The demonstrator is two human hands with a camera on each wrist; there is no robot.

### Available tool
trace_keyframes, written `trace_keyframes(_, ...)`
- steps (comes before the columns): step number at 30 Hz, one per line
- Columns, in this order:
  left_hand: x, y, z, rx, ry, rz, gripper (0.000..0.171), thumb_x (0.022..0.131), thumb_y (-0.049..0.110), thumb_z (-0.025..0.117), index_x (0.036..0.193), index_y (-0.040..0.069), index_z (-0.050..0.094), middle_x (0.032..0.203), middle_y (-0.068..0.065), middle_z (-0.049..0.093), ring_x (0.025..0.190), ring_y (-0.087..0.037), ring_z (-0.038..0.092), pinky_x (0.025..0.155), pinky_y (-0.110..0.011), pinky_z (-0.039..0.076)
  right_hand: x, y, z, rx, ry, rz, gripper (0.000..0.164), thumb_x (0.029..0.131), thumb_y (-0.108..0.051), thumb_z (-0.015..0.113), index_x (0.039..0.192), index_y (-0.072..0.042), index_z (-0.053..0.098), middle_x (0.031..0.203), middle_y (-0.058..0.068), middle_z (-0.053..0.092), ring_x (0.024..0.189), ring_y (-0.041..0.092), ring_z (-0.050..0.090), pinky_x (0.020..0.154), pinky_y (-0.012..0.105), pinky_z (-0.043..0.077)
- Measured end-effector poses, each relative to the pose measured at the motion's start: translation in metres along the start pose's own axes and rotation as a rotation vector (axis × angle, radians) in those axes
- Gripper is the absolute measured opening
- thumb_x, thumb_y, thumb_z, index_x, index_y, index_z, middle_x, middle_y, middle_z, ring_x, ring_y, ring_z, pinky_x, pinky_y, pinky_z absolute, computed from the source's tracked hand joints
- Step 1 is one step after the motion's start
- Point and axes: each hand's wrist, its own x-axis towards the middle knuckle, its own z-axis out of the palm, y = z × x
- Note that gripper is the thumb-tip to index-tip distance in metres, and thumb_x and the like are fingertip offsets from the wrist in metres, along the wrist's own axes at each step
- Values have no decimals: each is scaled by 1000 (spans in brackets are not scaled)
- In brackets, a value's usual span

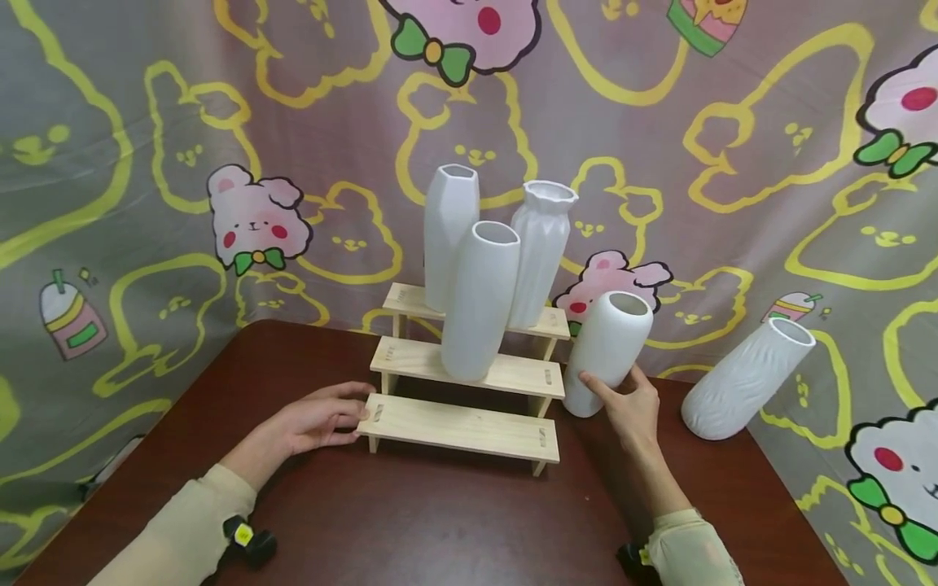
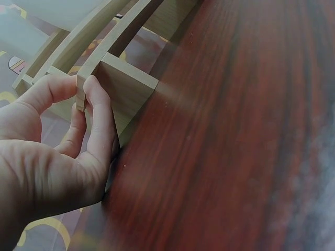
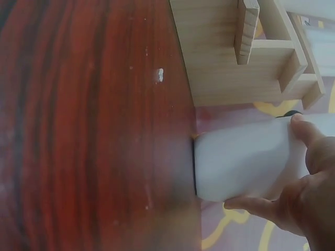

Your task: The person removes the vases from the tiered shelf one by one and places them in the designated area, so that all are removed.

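My left hand [image 1: 322,419] pinches the left end of the lowest step of a three-tier wooden stand [image 1: 462,423]; the left wrist view shows thumb and fingers on either side of the board edge [image 2: 81,91]. On the right, my right hand [image 1: 632,407] grips a smooth white vase [image 1: 608,350] around its lower body, beside the stand's right end. The vase is upright with a slight tilt, its base at the table in the right wrist view. One white vase [image 1: 481,301] stands on the middle step; a faceted vase [image 1: 450,236] and a ruffled-neck vase [image 1: 542,252] are on the top step.
Further right on the dark red-brown table [image 1: 440,529] is a textured white vase [image 1: 743,378], near the table's right edge. A curtain [image 1: 352,146] printed with cartoon rabbits hangs close behind the table and along its sides.
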Motion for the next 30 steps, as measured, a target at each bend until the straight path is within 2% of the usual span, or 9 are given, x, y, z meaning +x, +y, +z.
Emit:
trace_keyframes(10, -1, -1, 0, -12, -19, 11, 69, 91, 6, 69, 150, -2, 33, 113, -11, 66, 95, -19, 67, 76, -34, 56, -2, 3, -1, -16, -118, 34, 76, 85, -42, 83, 145, -11, 49, 130, 14, 63, 115, 23, 60, 90, 29, 46)
trace_keyframes(15, 0, -2, -2, -14, -30, 21, 68, 92, 5, 68, 150, -3, 33, 112, -11, 67, 94, -20, 67, 75, -34, 56, -6, -4, -3, -33, -138, 48, 75, 87, -45, 80, 148, -14, 49, 133, 14, 62, 118, 24, 60, 94, 35, 46)
trace_keyframes(19, 4, -3, -1, -23, -33, 12, 70, 92, 4, 68, 151, -2, 32, 112, -12, 67, 93, -19, 67, 73, -33, 56, -10, -17, -13, -31, -109, 79, 78, 88, -48, 78, 151, -13, 48, 136, 15, 60, 122, 26, 58, 97, 42, 46)
trace_keyframes(24, 3, -1, 0, -24, -13, 0, 72, 92, 4, 69, 152, -2, 30, 113, -13, 66, 93, -20, 67, 72, -33, 56, -15, -43, -25, -5, -11, 124, 74, 90, -53, 72, 147, -10, 52, 136, 12, 61, 123, 25, 57, 97, 42, 46)
trace_keyframes(27, 1, -1, -1, -22, -18, -2, 71, 92, 4, 68, 152, -2, 30, 113, -12, 65, 93, -19, 67, 73, -33, 56, -18, -59, -31, 43, 55, 144, 65, 93, -52, 70, 142, -10, 58, 131, 8, 63, 118, 21, 60, 90, 32, 49)
trace_keyframes(30, 0, -1, -2, -25, -18, -1, 70, 92, 4, 67, 151, -1, 31, 113, -12, 66, 93, -19, 67, 74, -33, 56, -18, -72, -35, 121, 112, 125, 52, 95, -45, 70, 132, -9, 65, 121, 8, 66, 108, 19, 64, 81, 24, 52)
